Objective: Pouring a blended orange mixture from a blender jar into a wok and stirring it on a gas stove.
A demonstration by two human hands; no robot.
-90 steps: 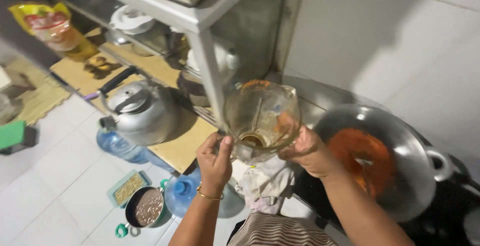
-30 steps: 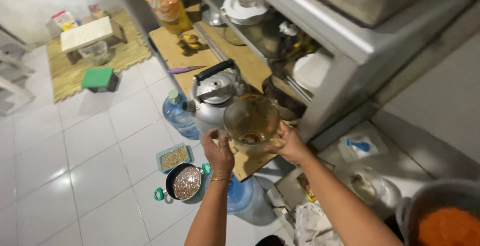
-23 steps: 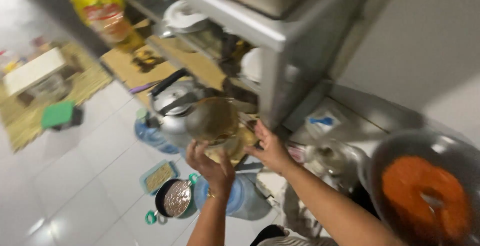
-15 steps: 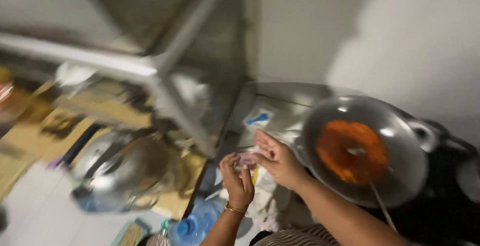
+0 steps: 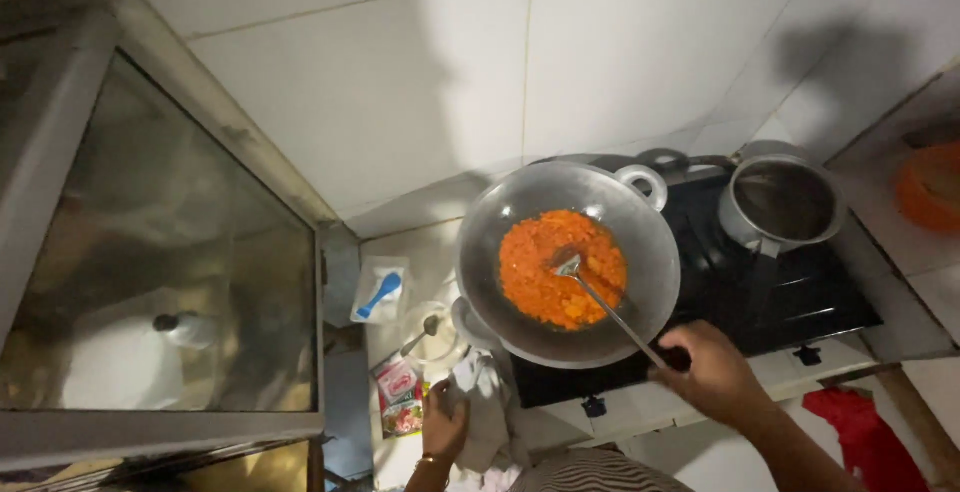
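While the spatula (image 5: 610, 307) handle was gripped in the closed right hand (image 5: 712, 372) and its blade lay in the orange paste (image 5: 560, 267), the wok (image 5: 565, 262) sat unsteadied; hard stirring could have tipped it, since the left hand (image 5: 445, 422) only clutched a white cloth (image 5: 485, 412).

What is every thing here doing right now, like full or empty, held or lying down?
Round metal wok: on the black stove, holding orange paste.
Long metal spatula: blade in the paste, handle gripped by the right hand.
Small steel pot: on the back burner, contents unclear.
White cloth: crumpled on the counter, touched by the left hand.
Blue plastic spoon: lying flat.
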